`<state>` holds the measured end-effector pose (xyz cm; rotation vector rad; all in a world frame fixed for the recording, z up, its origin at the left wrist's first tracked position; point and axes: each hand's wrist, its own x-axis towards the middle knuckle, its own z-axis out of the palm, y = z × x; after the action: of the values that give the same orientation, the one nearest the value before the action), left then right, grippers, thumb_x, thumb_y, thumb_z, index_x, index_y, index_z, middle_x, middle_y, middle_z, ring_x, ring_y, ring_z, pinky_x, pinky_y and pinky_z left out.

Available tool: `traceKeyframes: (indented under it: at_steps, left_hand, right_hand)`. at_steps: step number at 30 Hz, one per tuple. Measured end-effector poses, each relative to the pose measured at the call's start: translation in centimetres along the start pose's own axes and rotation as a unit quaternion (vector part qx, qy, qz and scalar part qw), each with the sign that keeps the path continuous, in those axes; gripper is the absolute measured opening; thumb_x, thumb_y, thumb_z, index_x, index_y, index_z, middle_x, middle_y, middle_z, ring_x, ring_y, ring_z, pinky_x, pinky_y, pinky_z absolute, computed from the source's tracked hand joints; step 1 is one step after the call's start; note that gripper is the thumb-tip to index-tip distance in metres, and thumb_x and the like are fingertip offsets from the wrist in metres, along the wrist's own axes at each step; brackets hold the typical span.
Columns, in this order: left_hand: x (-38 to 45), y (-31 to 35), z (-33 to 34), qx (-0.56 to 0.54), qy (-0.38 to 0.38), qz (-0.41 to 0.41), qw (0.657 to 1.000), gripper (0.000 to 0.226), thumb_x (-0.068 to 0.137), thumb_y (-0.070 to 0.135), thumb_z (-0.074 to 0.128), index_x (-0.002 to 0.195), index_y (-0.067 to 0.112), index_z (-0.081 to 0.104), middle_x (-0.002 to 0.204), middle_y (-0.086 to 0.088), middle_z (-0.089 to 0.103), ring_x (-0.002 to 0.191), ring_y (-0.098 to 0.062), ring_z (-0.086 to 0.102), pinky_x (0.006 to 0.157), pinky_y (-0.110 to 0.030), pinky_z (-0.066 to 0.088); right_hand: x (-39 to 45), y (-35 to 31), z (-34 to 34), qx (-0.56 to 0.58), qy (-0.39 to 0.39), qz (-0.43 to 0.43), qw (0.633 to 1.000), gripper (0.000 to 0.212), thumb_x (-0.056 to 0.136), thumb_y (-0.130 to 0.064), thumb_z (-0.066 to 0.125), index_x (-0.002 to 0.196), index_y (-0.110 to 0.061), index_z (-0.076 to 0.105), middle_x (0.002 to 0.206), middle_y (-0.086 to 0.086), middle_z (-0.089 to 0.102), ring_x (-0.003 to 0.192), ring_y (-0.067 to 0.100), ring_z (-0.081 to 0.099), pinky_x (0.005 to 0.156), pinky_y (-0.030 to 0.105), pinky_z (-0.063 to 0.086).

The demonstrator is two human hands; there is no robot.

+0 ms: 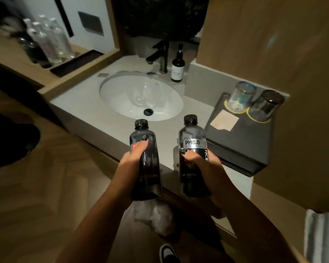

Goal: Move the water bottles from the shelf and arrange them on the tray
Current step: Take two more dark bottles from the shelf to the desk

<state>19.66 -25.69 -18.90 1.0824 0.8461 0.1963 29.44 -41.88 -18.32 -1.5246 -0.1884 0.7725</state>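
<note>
**Two dark bottles held in front of the sink**

Head view: the left hand curls round a dark bottle with a black cap, held in the air just in front of the sink. The right hand grips a second dark bottle the same way, its label reading "PH8.0", also in front of the sink and beside the first bottle without touching it. To the right of the sink sits a black tray with two upturned glasses and a paper card. Behind the sink stand a tap and a pump bottle. Far left of the sink, blurred, what seem to be clear bottles stand on a wooden shelf.
</note>
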Motion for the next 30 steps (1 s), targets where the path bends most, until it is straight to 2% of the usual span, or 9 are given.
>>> traceKeyframes:
  at_steps: [2, 4, 7, 9, 12, 15, 19, 22, 30]
  left_hand:
    - [2.0, 1.1, -3.4, -0.046, 0.036, 0.028, 0.998, 0.026, 0.102, 0.023, 0.039, 0.09, 0.006, 0.055, 0.071, -0.005, 0.04, 0.06, -0.015, 0.05, 0.033, -0.012, 0.035]
    - [2.7, 1.7, -6.4, -0.003, 0.072, 0.032, 0.997, 0.034, 0.102, 0.024, 0.039, 0.07, 0.013, 0.045, 0.07, -0.003, 0.045, 0.083, -0.029, 0.058, 0.036, -0.009, 0.037]
    - [1.1, 3.1, -7.9, 0.028, 0.072, 0.012, 0.997, 0.039, 0.091, 0.046, 0.052, 0.089, 0.01, 0.064, 0.075, -0.011, 0.067, 0.078, -0.028, 0.068, 0.063, -0.028, 0.056]
    - [2.2, 4.1, -10.0, 0.014, 0.077, 0.013, 0.997, 0.042, 0.087, 0.052, 0.054, 0.102, 0.014, 0.066, 0.082, -0.014, 0.07, 0.074, -0.029, 0.068, 0.068, -0.039, 0.057]
    - [5.4, 7.4, -12.9, 0.034, 0.122, 0.001, 0.992, 0.039, 0.093, 0.043, 0.051, 0.115, 0.013, 0.062, 0.082, -0.013, 0.067, 0.074, -0.025, 0.066, 0.06, -0.022, 0.057]
    - [6.6, 10.0, -15.4, -0.002, 0.132, 0.005, 0.991, 0.049, 0.087, 0.056, 0.052, 0.111, 0.013, 0.06, 0.097, -0.019, 0.071, 0.084, -0.032, 0.071, 0.061, -0.036, 0.059]
    - [8.1, 13.5, -19.0, -0.012, 0.14, 0.012, 0.99, 0.049, 0.086, 0.059, 0.051, 0.106, 0.015, 0.059, 0.096, -0.017, 0.071, 0.076, -0.027, 0.072, 0.056, -0.031, 0.056]
    - [10.1, 15.8, -22.6, -0.009, 0.142, 0.023, 0.99, 0.045, 0.087, 0.06, 0.05, 0.103, 0.019, 0.057, 0.1, -0.018, 0.068, 0.085, -0.031, 0.069, 0.071, -0.04, 0.057]
    - [15.2, 21.2, -33.8, 0.031, 0.106, 0.039, 0.993, 0.048, 0.086, 0.063, 0.048, 0.106, 0.021, 0.06, 0.101, -0.015, 0.068, 0.09, -0.03, 0.068, 0.077, -0.041, 0.055]
  right_hand:
    - [1.6, -0.1, 2.9, -0.023, -0.027, -0.007, 0.999, 0.024, 0.08, -0.022, 0.069, 0.102, -0.015, 0.062, 0.093, 0.018, 0.067, 0.079, 0.032, 0.065, 0.076, 0.045, 0.055]
    - [3.3, -0.1, 5.9, -0.039, -0.054, -0.011, 0.998, 0.022, 0.08, -0.021, 0.07, 0.099, -0.014, 0.062, 0.093, 0.019, 0.067, 0.079, 0.032, 0.066, 0.076, 0.046, 0.056]
    - [5.7, -0.2, 10.3, -0.029, -0.083, 0.002, 0.996, 0.029, 0.074, -0.022, 0.074, 0.099, -0.012, 0.065, 0.085, 0.013, 0.069, 0.075, 0.028, 0.067, 0.074, 0.043, 0.056]
    - [7.5, -0.5, 13.0, -0.035, -0.104, 0.017, 0.994, 0.04, 0.068, -0.03, 0.075, 0.102, -0.013, 0.064, 0.087, 0.012, 0.07, 0.076, 0.027, 0.068, 0.074, 0.042, 0.056]
    - [10.5, -2.0, 16.8, -0.062, -0.13, 0.012, 0.99, 0.046, 0.062, -0.039, 0.074, 0.101, -0.018, 0.064, 0.094, 0.013, 0.072, 0.084, 0.03, 0.07, 0.08, 0.046, 0.058]
    - [13.3, -4.1, 20.6, -0.067, -0.147, -0.006, 0.987, 0.04, 0.066, -0.036, 0.072, 0.101, -0.019, 0.063, 0.097, 0.013, 0.072, 0.088, 0.03, 0.069, 0.082, 0.046, 0.057]
    - [16.1, -6.2, 25.5, -0.058, -0.166, -0.005, 0.984, 0.023, 0.08, -0.023, 0.07, 0.1, -0.013, 0.063, 0.092, 0.017, 0.07, 0.078, 0.027, 0.067, 0.076, 0.042, 0.056]
    - [17.8, -7.3, 29.5, -0.051, -0.187, -0.015, 0.981, 0.009, 0.086, -0.016, 0.064, 0.093, -0.012, 0.062, 0.084, 0.015, 0.065, 0.072, 0.026, 0.063, 0.068, 0.038, 0.053]
    - [22.2, -7.4, 42.2, -0.067, -0.162, -0.011, 0.984, 0.028, 0.083, -0.027, 0.067, 0.11, -0.021, 0.059, 0.098, 0.007, 0.07, 0.085, 0.022, 0.068, 0.071, 0.032, 0.055]
